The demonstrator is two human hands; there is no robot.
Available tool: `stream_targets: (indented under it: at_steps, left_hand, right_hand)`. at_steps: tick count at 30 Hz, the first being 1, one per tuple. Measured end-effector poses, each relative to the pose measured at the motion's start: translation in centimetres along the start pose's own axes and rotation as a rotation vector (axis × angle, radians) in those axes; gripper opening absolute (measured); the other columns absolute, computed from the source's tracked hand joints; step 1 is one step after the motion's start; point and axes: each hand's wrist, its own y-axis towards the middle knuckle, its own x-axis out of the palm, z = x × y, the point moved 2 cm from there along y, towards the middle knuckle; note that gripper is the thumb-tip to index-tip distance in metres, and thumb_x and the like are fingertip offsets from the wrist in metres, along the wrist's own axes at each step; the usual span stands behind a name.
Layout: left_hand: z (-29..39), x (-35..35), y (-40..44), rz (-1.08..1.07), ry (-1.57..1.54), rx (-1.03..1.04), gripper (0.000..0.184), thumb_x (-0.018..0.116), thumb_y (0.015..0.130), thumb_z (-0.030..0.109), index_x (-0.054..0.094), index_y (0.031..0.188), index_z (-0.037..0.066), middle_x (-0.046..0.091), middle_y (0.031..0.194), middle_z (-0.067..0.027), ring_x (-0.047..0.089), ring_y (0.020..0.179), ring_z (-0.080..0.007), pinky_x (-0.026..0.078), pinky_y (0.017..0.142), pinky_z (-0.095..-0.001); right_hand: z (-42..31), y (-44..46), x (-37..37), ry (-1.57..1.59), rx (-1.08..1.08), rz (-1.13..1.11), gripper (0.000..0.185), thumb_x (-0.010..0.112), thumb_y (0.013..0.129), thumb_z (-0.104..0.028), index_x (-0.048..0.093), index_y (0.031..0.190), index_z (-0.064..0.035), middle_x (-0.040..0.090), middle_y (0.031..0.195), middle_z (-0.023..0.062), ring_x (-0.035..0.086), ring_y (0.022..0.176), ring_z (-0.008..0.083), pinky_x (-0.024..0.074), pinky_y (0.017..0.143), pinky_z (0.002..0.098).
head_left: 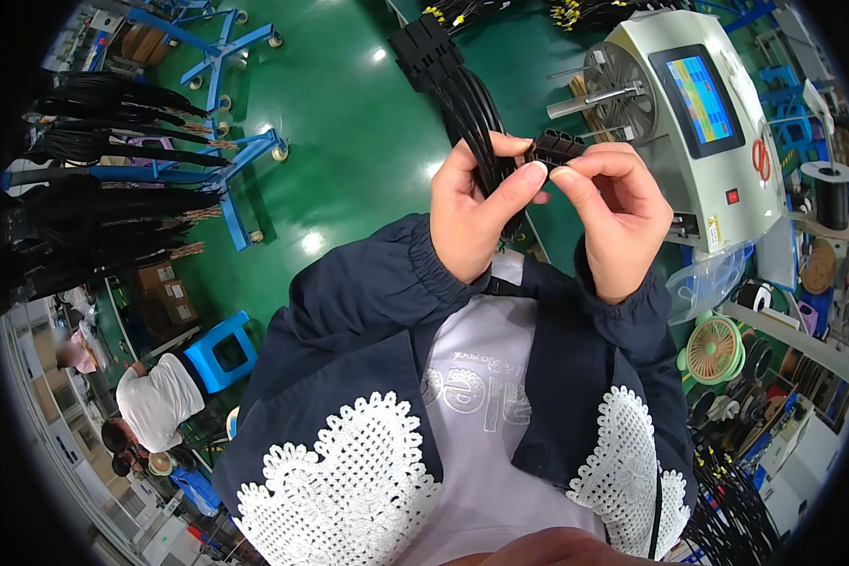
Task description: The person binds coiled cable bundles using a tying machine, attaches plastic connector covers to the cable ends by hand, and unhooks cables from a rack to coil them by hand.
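Note:
A black multi-cavity plastic connector (560, 145) is held between my two hands in front of my chest. My left hand (486, 198) is closed, with its thumb and fingers on the connector's left end and black cables (472, 113) running by the palm. With thumb and forefinger, my right hand (623, 212) pinches the connector's right side. Beyond my left hand, the cables lead up to a group of black connector housings (426, 55). Fingers partly cover the held connector, so its underside is hidden.
A pale machine with a lit touchscreen (696, 99) and a metal reel (623, 94) stands at right. Black cable bundles (113, 132) hang at left near blue wheeled stands (245, 160). A person in white (158, 401) is at lower left, beside a blue stool (221, 352).

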Motion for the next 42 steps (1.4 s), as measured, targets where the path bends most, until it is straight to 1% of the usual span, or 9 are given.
stream_targets:
  at_steps: [5, 14, 21, 33, 36, 38, 39, 40, 42]
  left_hand:
    - [-0.1, -0.1, -0.1, 0.017, -0.004, -0.083, 0.023, 0.066, 0.085, 0.004, 0.055, 0.106, 0.002, 0.06, 0.097, -0.008, 0.061, 0.086, -0.0131, 0.055, 0.073, -0.0288]
    - [-0.6, 0.0, -0.3, 0.044, 0.009, -0.114, 0.02, 0.065, 0.085, 0.003, 0.057, 0.104, 0.002, 0.061, 0.096, -0.0076, 0.061, 0.086, -0.013, 0.055, 0.072, -0.0288]
    - [-0.9, 0.3, -0.2, 0.016, -0.003, -0.077, 0.016, 0.064, 0.087, 0.004, 0.057, 0.101, 0.001, 0.062, 0.093, -0.0069, 0.061, 0.083, -0.0121, 0.055, 0.069, -0.0279]
    - [-2.5, 0.9, 0.5, 0.014, 0.13, -0.071, 0.011, 0.061, 0.089, 0.007, 0.057, 0.098, 0.001, 0.062, 0.089, -0.0064, 0.06, 0.077, -0.0114, 0.054, 0.063, -0.0265]
    - [-3.1, 1.4, 1.2, 0.051, 0.088, -0.175, 0.013, 0.057, 0.092, 0.011, 0.054, 0.101, 0.002, 0.062, 0.09, -0.0072, 0.061, 0.077, -0.0142, 0.054, 0.062, -0.028]
    - [-3.1, 2.0, 1.4, 0.08, 0.116, -0.261, 0.031, 0.045, 0.098, 0.029, 0.05, 0.114, 0.003, 0.061, 0.092, -0.0122, 0.061, 0.075, -0.021, 0.053, 0.067, -0.0341]
    - [-3.6, 1.7, 1.4, 0.081, 0.162, -0.261, 0.035, 0.043, 0.098, 0.034, 0.049, 0.117, 0.004, 0.061, 0.094, -0.0123, 0.061, 0.076, -0.022, 0.053, 0.068, -0.0354]
    - [-4.2, 1.4, 1.4, 0.075, 0.201, -0.273, 0.04, 0.041, 0.099, 0.038, 0.047, 0.121, 0.005, 0.06, 0.096, -0.0124, 0.061, 0.077, -0.0229, 0.053, 0.069, -0.0366]
    - [-4.5, 1.4, 1.4, -0.019, 0.183, -0.326, 0.048, 0.038, 0.098, 0.046, 0.045, 0.126, 0.008, 0.059, 0.101, -0.0126, 0.061, 0.084, -0.0245, 0.053, 0.072, -0.0387]
  right_hand:
    - [-0.5, 0.3, -0.4, -0.034, 0.094, -0.047, 0.01, 0.068, 0.079, 0.005, 0.06, 0.084, 0.0017, 0.06, 0.083, 0.0071, 0.061, 0.069, 0.0118, 0.0477, 0.066, 0.0236]
    - [0.1, 0.0, -0.4, 0.035, 0.116, 0.068, 0.018, 0.065, 0.083, 0.003, 0.057, 0.099, 0.0012, 0.059, 0.083, 0.0032, 0.059, 0.074, 0.0092, 0.0482, 0.068, 0.0227]
    - [0.3, -0.3, -0.9, 0.096, 0.213, -0.15, 0.028, 0.06, 0.087, 0.002, 0.056, 0.115, 0.0046, 0.062, 0.094, 0.0056, 0.059, 0.076, 0.0085, 0.0491, 0.069, 0.0218]
    - [3.2, -1.0, -1.5, 0.268, 0.213, -0.041, 0.021, 0.057, 0.09, 0.0, 0.057, 0.11, 0.0055, 0.063, 0.093, 0.0055, 0.057, 0.078, 0.0079, 0.0484, 0.07, 0.0223]
    - [4.4, -1.3, -2.5, 0.365, 0.233, -0.028, 0.024, 0.052, 0.095, -0.008, 0.056, 0.115, 0.0051, 0.062, 0.1, 0.0072, 0.057, 0.088, 0.0103, 0.0481, 0.075, 0.0238]
    - [5.0, -2.6, -3.7, 0.477, 0.256, -0.002, 0.026, 0.051, 0.096, -0.012, 0.056, 0.117, 0.0041, 0.061, 0.105, 0.0078, 0.056, 0.093, 0.0112, 0.0479, 0.078, 0.0253]
    - [7.4, -4.2, -5.6, 0.258, 0.156, -0.062, 0.029, 0.048, 0.098, -0.017, 0.056, 0.119, 0.0022, 0.059, 0.11, 0.0088, 0.055, 0.099, 0.0118, 0.0481, 0.081, 0.0274]
    - [8.5, -6.0, -7.7, 0.206, 0.162, -0.142, 0.028, 0.05, 0.097, -0.018, 0.059, 0.116, 0.0015, 0.062, 0.106, 0.0081, 0.058, 0.096, 0.0118, 0.0484, 0.081, 0.0271]
    - [12.7, -11.2, -12.3, 0.362, 0.524, -0.234, 0.026, 0.053, 0.096, -0.017, 0.062, 0.111, 0.002, 0.066, 0.097, 0.0075, 0.062, 0.087, 0.0127, 0.0501, 0.077, 0.0264]
